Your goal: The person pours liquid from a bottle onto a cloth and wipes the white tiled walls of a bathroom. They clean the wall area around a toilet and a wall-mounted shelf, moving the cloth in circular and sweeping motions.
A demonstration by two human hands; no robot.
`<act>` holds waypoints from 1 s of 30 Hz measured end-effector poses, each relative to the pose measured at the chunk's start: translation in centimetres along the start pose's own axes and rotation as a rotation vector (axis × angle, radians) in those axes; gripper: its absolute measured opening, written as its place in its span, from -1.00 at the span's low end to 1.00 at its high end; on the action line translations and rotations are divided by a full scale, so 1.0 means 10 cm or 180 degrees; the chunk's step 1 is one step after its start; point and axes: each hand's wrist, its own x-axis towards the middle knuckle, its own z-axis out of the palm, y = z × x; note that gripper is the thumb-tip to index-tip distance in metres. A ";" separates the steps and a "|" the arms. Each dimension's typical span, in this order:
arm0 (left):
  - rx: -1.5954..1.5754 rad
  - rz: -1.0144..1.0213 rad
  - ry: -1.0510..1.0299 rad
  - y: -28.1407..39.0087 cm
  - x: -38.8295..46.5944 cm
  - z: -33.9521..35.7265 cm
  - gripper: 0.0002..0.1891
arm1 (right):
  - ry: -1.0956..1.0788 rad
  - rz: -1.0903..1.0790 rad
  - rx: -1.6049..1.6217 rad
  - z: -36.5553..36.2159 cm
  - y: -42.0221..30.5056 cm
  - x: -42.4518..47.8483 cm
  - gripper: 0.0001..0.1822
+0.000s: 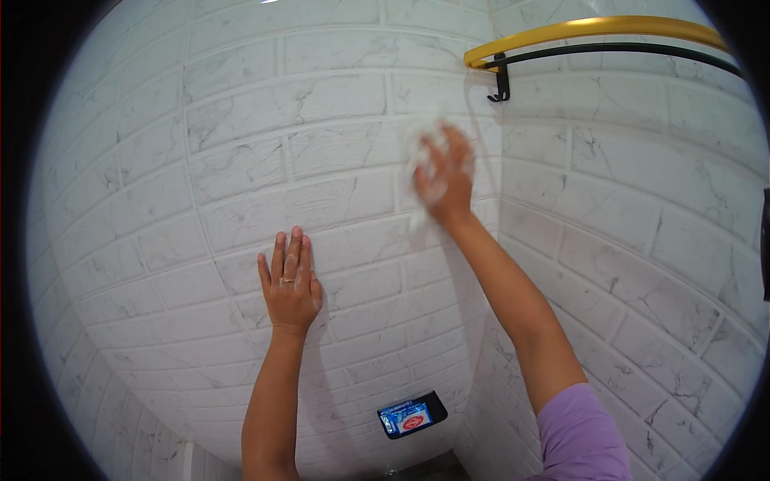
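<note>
My left hand [291, 285] lies flat against the white marble-patterned brick tile wall [337, 144], fingers pointing up and a ring on one finger. Higher up, near the corner on the right, my right hand [445, 174] is blurred and looks wet or soapy. A pale, whitish thing [421, 135] shows at its fingers against the wall; whether it is a cloth, a sponge or foam I cannot tell. Faint curved streaks mark the wall between the two hands.
At the upper right, a gold-coloured rail [589, 29] and a black rail [601, 48] run along the side wall, with a black hook [502, 81] at the corner. Low on the wall sits a black holder [438, 407] with a blue and white packet [404, 418].
</note>
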 end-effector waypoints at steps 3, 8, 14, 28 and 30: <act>0.0035 -0.0037 0.0038 -0.10 0.00 -0.08 -0.38 | 0.0598 0.0685 -0.0148 0.17 -0.10 0.16 -0.49; 0.0049 -0.0056 0.0073 -0.17 -0.09 -0.09 -0.38 | -0.0286 -0.0244 0.0288 0.12 -0.74 -0.84 -0.50; -0.0140 -0.0101 -0.0079 -0.06 -0.09 0.01 -0.28 | -0.2436 -0.2733 0.0124 -0.13 -0.02 -1.58 -0.59; -0.0813 -0.0599 -0.0354 0.14 -0.72 -0.32 -0.34 | 0.0341 -0.1036 -0.0190 0.41 -0.26 -0.57 -0.64; -0.1334 -0.1147 -0.0236 0.25 -1.06 -0.50 -0.36 | 0.0145 -0.1050 0.0022 0.36 -0.61 -0.84 -0.65</act>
